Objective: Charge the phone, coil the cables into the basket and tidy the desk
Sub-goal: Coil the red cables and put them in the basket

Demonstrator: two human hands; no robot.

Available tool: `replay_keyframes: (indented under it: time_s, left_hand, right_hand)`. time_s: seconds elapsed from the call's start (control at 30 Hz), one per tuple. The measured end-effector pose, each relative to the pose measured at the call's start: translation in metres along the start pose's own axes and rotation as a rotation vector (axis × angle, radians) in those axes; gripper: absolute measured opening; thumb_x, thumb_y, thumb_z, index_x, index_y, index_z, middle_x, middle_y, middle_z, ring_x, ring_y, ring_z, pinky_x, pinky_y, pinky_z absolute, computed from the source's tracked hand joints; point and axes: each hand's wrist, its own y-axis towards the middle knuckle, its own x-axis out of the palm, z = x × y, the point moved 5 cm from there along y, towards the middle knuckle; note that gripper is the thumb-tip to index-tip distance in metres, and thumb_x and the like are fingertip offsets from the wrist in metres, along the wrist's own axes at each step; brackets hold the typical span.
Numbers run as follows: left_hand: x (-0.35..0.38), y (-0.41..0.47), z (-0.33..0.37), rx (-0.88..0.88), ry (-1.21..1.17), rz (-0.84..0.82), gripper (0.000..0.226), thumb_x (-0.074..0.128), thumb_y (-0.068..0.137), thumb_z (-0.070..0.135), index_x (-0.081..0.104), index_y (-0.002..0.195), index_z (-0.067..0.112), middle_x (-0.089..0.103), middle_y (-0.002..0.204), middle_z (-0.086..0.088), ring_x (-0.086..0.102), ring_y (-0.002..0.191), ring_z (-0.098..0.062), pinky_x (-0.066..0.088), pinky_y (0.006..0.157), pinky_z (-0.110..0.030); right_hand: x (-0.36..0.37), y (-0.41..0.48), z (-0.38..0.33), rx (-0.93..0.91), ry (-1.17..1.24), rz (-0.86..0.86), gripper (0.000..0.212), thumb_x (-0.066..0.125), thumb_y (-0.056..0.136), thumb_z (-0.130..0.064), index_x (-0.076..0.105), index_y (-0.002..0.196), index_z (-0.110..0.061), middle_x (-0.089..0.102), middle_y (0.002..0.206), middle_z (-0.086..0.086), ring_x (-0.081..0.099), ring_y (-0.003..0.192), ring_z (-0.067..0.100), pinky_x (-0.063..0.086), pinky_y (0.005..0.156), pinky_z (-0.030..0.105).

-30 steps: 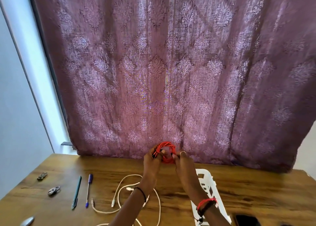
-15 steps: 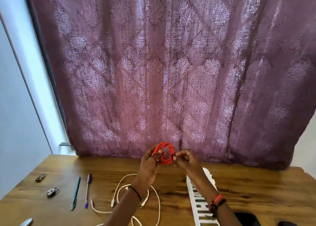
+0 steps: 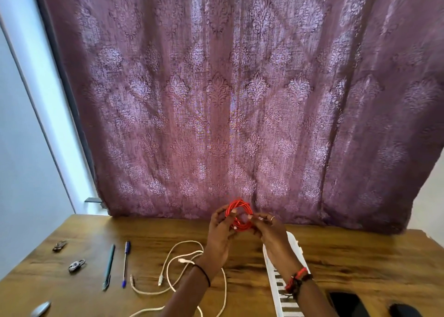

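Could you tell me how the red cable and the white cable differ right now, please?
The red cable is wound into a tight coil, while the white cable sprawls in loose loops. The red cable is held up off the desk between the left hand and the right hand; the white cable lies flat on the desk, untouched. Neither is in the basket yet.

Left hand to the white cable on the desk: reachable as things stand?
Probably yes for position: the white cable lies loose on the desk just below the left hand, nothing over it. But both hands grip the red cable coil, so the left must let go first.
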Motion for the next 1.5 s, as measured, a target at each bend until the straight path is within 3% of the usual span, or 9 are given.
replay_keyframes:
  time_s: [0.17, 0.23, 0.47, 0.57, 0.77, 1.0, 1.17, 1.3, 1.5]
  left_hand:
    - [-0.002, 0.001, -0.007, -0.051, 0.288, 0.010, 0.009, 0.060, 0.090, 0.020, 0.061, 0.082, 0.016, 0.060, 0.068, 0.001, 0.054, 0.051, -0.004, 0.039, 0.044, -0.017]
    - [0.000, 0.003, -0.011, -0.040, 0.395, -0.014, 0.012, 0.059, 0.091, 0.015, 0.060, 0.078, 0.014, 0.057, 0.067, 0.000, 0.052, 0.053, -0.006, 0.041, 0.045, -0.015]
    - [0.014, -0.003, -0.046, -0.134, 0.500, -0.154, 0.027, 0.055, 0.093, 0.012, 0.060, 0.066, 0.014, 0.058, 0.056, 0.002, 0.049, 0.052, -0.008, 0.037, 0.054, -0.022]
    - [0.020, -0.006, -0.068, -0.190, 0.524, -0.211, 0.027, 0.052, 0.095, 0.012, 0.061, 0.070, 0.012, 0.060, 0.059, -0.001, 0.051, 0.054, -0.010, 0.040, 0.059, -0.024]
    - [0.032, -0.012, -0.101, -0.298, 0.564, -0.238, 0.029, 0.048, 0.097, 0.017, 0.053, 0.068, 0.012, 0.053, 0.058, -0.003, 0.051, 0.045, -0.006, 0.044, 0.049, -0.019]
    - [0.026, -0.019, -0.116, -0.132, 0.952, -0.234, 0.025, 0.057, 0.091, 0.010, 0.064, 0.109, -0.005, 0.065, 0.111, -0.026, 0.061, 0.104, -0.038, 0.050, 0.082, -0.038]
    - [0.015, -0.023, -0.128, -0.242, 0.831, -0.214, 0.026, 0.054, 0.090, 0.000, 0.061, 0.114, -0.005, 0.065, 0.114, -0.022, 0.063, 0.093, -0.024, 0.048, 0.070, -0.021]
    - [0.015, -0.024, -0.130, -0.237, 0.794, -0.226, 0.024, 0.046, 0.095, 0.004, 0.064, 0.107, -0.006, 0.064, 0.111, -0.027, 0.061, 0.093, -0.030, 0.047, 0.081, -0.037]
    - [0.019, -0.023, -0.134, -0.251, 0.727, -0.273, 0.025, 0.053, 0.094, 0.012, 0.063, 0.113, -0.001, 0.067, 0.113, -0.017, 0.063, 0.106, -0.030, 0.049, 0.094, -0.038]
  right_hand:
    - [-0.021, 0.003, -0.008, 0.002, -0.116, 0.031, 0.018, 0.072, 0.076, 0.001, 0.066, 0.093, 0.004, 0.062, 0.067, 0.010, 0.055, 0.049, 0.008, 0.041, 0.041, 0.014]
    - [-0.033, 0.006, -0.010, 0.012, -0.143, 0.040, 0.018, 0.072, 0.076, 0.002, 0.065, 0.092, 0.003, 0.061, 0.063, 0.009, 0.055, 0.040, 0.003, 0.043, 0.038, 0.013]
    - [-0.070, 0.011, -0.023, -0.052, -0.633, -0.032, 0.025, 0.078, 0.072, -0.006, 0.068, 0.095, -0.003, 0.069, 0.084, 0.009, 0.064, 0.064, 0.008, 0.051, 0.053, 0.013]
    - [-0.082, 0.012, -0.027, -0.079, -0.863, -0.116, 0.024, 0.077, 0.071, -0.003, 0.071, 0.095, 0.001, 0.072, 0.090, 0.017, 0.070, 0.081, 0.025, 0.058, 0.074, 0.031]
    - [-0.117, 0.018, -0.016, -0.041, -1.048, -0.083, 0.019, 0.071, 0.072, 0.009, 0.071, 0.090, 0.003, 0.072, 0.090, 0.022, 0.067, 0.070, 0.022, 0.052, 0.048, 0.014]
    - [-0.123, 0.032, 0.000, -0.149, -1.319, -0.190, 0.022, 0.061, 0.076, 0.005, 0.071, 0.092, -0.007, 0.069, 0.104, 0.011, 0.066, 0.094, 0.023, 0.053, 0.081, 0.030]
    - [-0.115, 0.039, 0.021, -0.171, -1.492, -0.256, 0.017, 0.060, 0.080, -0.001, 0.070, 0.092, -0.008, 0.070, 0.103, 0.011, 0.063, 0.098, 0.028, 0.049, 0.080, 0.032]
    - [-0.109, 0.045, 0.037, -0.184, -1.574, -0.331, 0.017, 0.055, 0.082, -0.003, 0.067, 0.095, -0.007, 0.069, 0.103, 0.013, 0.061, 0.098, 0.031, 0.050, 0.082, 0.039]
    - [-0.101, 0.053, 0.054, -0.170, -1.608, -0.490, 0.023, 0.055, 0.086, -0.010, 0.060, 0.109, -0.011, 0.063, 0.114, 0.013, 0.059, 0.104, 0.032, 0.047, 0.082, 0.035]
